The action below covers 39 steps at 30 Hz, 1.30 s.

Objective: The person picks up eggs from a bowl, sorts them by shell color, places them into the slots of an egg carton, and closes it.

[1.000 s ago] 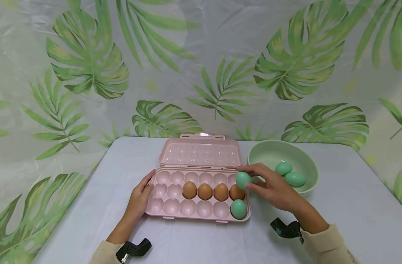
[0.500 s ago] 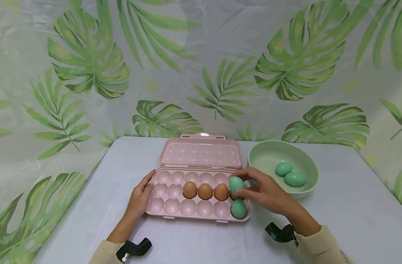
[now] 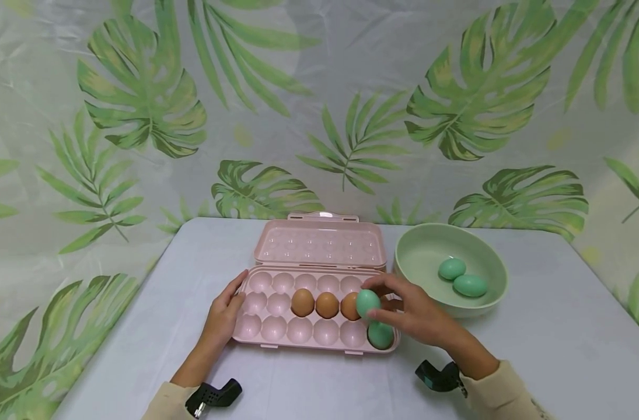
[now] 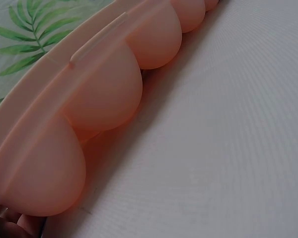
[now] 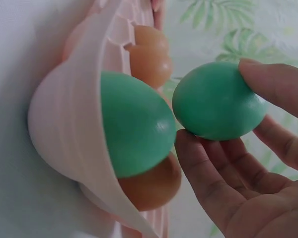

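Note:
A pink plastic egg carton (image 3: 313, 349) lies with its lid folded back. My left hand (image 3: 222, 312) holds its left end, thumb over the rim; in the left wrist view a bit of that hand (image 4: 12, 225) shows at the lower left. Between thumb and fingers my right hand (image 3: 416, 312) pinches a green egg (image 3: 368, 303), above the carton's right end. Just below it another green egg (image 3: 380, 336) sits in the front right corner cup. Several brown eggs (image 3: 327, 304) fill the right part of the middle row; the rightmost is mostly hidden behind the right hand and held egg.
To the right of the carton stands a light green bowl (image 3: 421, 251) with two green eggs (image 3: 470, 286) inside. The carton's open lid (image 3: 319, 242) lies toward the back of the white-covered table (image 3: 555, 326). A leaf-patterned cloth (image 3: 372, 70) hangs behind.
My right hand has carried the pinched green egg leftward and toward me, from above the back right cup to above the front right area. The left hand has stayed in place.

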Each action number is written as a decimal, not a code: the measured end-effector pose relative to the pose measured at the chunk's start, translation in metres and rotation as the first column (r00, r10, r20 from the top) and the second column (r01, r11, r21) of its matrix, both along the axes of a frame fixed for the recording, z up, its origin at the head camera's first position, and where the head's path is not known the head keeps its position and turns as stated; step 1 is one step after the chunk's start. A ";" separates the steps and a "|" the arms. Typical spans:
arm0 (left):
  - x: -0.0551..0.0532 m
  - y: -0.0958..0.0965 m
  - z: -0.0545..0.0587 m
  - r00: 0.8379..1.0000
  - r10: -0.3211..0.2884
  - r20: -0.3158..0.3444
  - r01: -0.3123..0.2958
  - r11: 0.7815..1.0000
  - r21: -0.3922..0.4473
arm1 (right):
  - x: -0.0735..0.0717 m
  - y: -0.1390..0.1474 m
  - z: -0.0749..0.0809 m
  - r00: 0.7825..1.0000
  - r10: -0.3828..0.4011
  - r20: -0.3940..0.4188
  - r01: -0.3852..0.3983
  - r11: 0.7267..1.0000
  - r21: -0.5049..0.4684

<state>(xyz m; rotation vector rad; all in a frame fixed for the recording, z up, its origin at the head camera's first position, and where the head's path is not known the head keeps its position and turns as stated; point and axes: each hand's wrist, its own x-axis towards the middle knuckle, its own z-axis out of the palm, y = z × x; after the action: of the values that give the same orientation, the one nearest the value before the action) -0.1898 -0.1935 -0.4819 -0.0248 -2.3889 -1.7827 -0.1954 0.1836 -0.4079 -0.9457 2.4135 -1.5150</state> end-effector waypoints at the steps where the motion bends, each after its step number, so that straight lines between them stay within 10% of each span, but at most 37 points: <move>1: 0.000 0.000 0.000 1.000 0.000 -0.002 0.000 1.000 -0.002 | 0.000 -0.001 -0.001 1.000 0.008 0.002 -0.008 1.000 -0.007; 39: 0.003 -0.001 0.000 1.000 -0.017 -0.006 0.017 1.000 0.004 | 0.012 -0.016 -0.009 0.993 0.032 -0.112 -0.012 0.984 0.180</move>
<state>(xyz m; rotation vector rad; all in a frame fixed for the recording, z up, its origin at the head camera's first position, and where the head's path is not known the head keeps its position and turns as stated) -0.1871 -0.1948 -0.4818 -0.0504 -2.3878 -1.7930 -0.1834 0.1679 -0.4172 -1.0427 2.5563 -1.2428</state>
